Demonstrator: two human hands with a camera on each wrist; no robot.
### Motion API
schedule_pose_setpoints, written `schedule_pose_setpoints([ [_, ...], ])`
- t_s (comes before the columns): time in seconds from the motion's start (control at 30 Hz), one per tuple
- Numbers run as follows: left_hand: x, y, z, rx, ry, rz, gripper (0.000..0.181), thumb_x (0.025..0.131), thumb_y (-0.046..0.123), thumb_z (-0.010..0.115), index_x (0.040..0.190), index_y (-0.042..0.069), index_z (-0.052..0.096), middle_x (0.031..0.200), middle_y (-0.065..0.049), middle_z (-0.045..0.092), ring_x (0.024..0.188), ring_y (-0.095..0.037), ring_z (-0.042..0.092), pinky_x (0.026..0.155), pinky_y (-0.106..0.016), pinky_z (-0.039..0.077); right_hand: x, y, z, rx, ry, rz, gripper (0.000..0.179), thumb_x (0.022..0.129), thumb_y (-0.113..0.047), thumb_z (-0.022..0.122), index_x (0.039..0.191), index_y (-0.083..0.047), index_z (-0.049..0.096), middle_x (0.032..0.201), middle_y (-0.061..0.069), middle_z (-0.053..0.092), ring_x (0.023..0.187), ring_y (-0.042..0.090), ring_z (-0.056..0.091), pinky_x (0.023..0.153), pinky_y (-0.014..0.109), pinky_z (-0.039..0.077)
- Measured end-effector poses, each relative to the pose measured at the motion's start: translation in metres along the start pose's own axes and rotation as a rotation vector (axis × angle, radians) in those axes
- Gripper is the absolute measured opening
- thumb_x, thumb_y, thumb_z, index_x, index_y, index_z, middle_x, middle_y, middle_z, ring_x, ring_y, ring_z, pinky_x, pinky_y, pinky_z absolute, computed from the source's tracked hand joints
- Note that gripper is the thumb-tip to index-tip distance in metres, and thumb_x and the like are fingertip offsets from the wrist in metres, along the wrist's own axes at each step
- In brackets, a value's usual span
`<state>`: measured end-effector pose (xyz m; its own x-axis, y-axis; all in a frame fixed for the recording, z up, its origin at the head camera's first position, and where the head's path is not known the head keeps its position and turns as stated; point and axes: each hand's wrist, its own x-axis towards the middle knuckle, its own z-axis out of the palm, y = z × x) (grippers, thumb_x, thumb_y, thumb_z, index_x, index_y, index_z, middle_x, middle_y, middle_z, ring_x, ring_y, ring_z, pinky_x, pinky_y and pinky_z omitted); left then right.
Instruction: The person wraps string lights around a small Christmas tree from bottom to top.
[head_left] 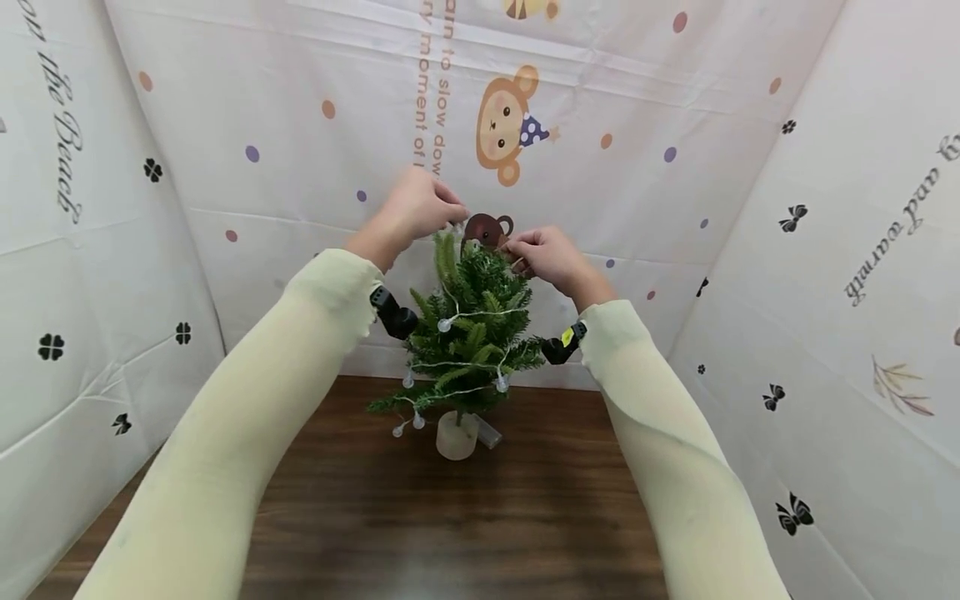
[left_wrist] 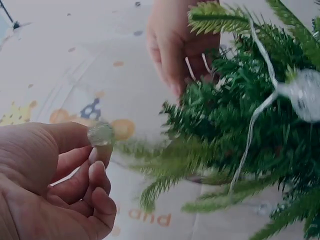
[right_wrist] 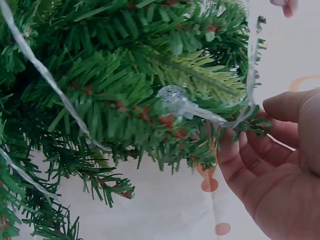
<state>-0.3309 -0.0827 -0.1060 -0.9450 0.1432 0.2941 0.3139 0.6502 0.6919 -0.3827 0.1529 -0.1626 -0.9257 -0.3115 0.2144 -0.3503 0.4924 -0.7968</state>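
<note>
A small artificial Christmas tree (head_left: 480,333) stands upright in a pale round base (head_left: 457,437), wound with string lights (head_left: 471,364) on a clear wire. My left hand (head_left: 423,204) is at the left of the treetop. In the left wrist view its thumb and forefinger pinch a clear bulb (left_wrist: 101,134) of the string, beside a blurred branch. At the right of the treetop, my right hand (head_left: 551,257) has thumb and fingers around a branch tip (right_wrist: 259,124). The light wire (right_wrist: 251,65) passes right there, and another bulb (right_wrist: 172,97) lies on the needles.
A small clear box (head_left: 487,432) lies behind the base on the brown wooden tabletop (head_left: 450,525). Printed cloth (head_left: 300,158) hangs close behind the tree, with more cloth at both sides. Lower bulbs (head_left: 417,421) dangle at the front left branches.
</note>
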Motion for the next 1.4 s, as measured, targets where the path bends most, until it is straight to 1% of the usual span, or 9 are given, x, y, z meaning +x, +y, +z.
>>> schedule_pose_setpoints([
  [0.13,0.005,0.007,0.013,0.062,-0.028,0.028,0.025,0.098,0.03,0.07,0.114,0.014,0.08,0.125,-0.003,0.073,0.082,-0.012,0.053,0.066,-0.026,0.044,-0.001,0.003,0.002,-0.014,0.001,0.007,0.032,0.109,-0.022,0.051,0.118,-0.001,0.073,0.106,0.01,0.068,0.082,0.017,0.061,0.073,0.027,0.055],
  [0.37,0.004,0.013,0.028,0.204,-0.089,0.114,0.021,0.1,0.024,0.067,0.109,0.011,0.081,0.114,-0.005,0.077,0.093,-0.017,0.064,0.077,-0.029,0.05,-0.003,0.006,0.003,-0.005,0.015,-0.013,0.034,0.109,-0.023,0.049,0.121,-0.001,0.072,0.112,0.019,0.069,0.081,0.015,0.061,0.072,0.025,0.055],
  [0.53,0.0,0.015,0.031,0.302,-0.105,0.168,0.018,0.099,0.021,0.068,0.099,0.011,0.082,0.108,-0.003,0.077,0.09,-0.018,0.064,0.079,-0.031,0.052,-0.005,0.008,0.004,-0.017,0.013,-0.012,0.034,0.109,-0.026,0.05,0.123,-0.003,0.072,0.115,0.02,0.069,0.082,0.015,0.062,0.079,0.032,0.058],
  [0.7,-0.002,0.015,0.032,0.394,-0.109,0.23,0.017,0.099,0.022,0.069,0.101,0.012,0.082,0.107,-0.003,0.078,0.097,-0.019,0.067,0.088,-0.035,0.056,-0.009,0.01,0.004,-0.034,0.007,-0.003,0.036,0.109,-0.028,0.05,0.126,-0.004,0.071,0.118,0.016,0.07,0.083,0.016,0.061,0.08,0.034,0.056],
  [0.8,-0.002,0.014,0.033,0.419,-0.12,0.247,0.017,0.099,0.022,0.069,0.103,0.011,0.081,0.107,-0.003,0.078,0.1,-0.02,0.068,0.091,-0.037,0.057,-0.011,0.011,0.003,-0.036,0.004,-0.009,0.036,0.109,-0.027,0.049,0.128,-0.003,0.07,0.12,0.017,0.069,0.083,0.015,0.061,0.077,0.028,0.056],
  [0.93,-0.004,0.011,0.035,0.411,-0.122,0.257,0.017,0.099,0.022,0.068,0.106,0.011,0.08,0.112,-0.004,0.076,0.102,-0.021,0.067,0.094,-0.038,0.056,-0.015,0.013,0.002,-0.011,0.01,-0.019,0.038,0.109,-0.027,0.05,0.13,0.0,0.068,0.121,0.017,0.068,0.082,0.014,0.061,0.08,0.03,0.056],
  [1.17,-0.01,-0.002,0.034,0.318,-0.031,0.321,0.02,0.1,0.017,0.064,0.112,0.008,0.077,0.11,-0.007,0.072,0.096,-0.021,0.062,0.093,-0.037,0.052,-0.031,0.021,-0.006,-0.007,0.086,-0.062,0.037,0.108,-0.028,0.053,0.13,-0.002,0.067,0.116,0.014,0.068,0.097,0.02,0.066,0.09,0.034,0.057],
  [1.3,-0.022,-0.017,0.028,0.235,0.095,0.422,0.019,0.099,0.013,0.063,0.11,0.004,0.075,0.109,-0.011,0.069,0.101,-0.026,0.062,0.099,-0.038,0.051,-0.049,0.031,-0.011,-0.054,0.15,-0.096,0.038,0.108,-0.034,0.054,0.132,-0.009,0.067,0.12,0.014,0.068,0.104,0.021,0.067,0.095,0.039,0.056],
  [1.4,-0.036,-0.034,0.023,0.169,0.203,0.48,0.019,0.099,0.014,0.065,0.111,0.003,0.074,0.114,-0.012,0.067,0.111,-0.029,0.06,0.105,-0.043,0.048,-0.064,0.039,-0.012,-0.08,0.221,-0.14,0.038,0.106,-0.037,0.056,0.129,-0.01,0.07,0.118,0.013,0.07,0.1,0.018,0.068,0.091,0.033,0.057],
])
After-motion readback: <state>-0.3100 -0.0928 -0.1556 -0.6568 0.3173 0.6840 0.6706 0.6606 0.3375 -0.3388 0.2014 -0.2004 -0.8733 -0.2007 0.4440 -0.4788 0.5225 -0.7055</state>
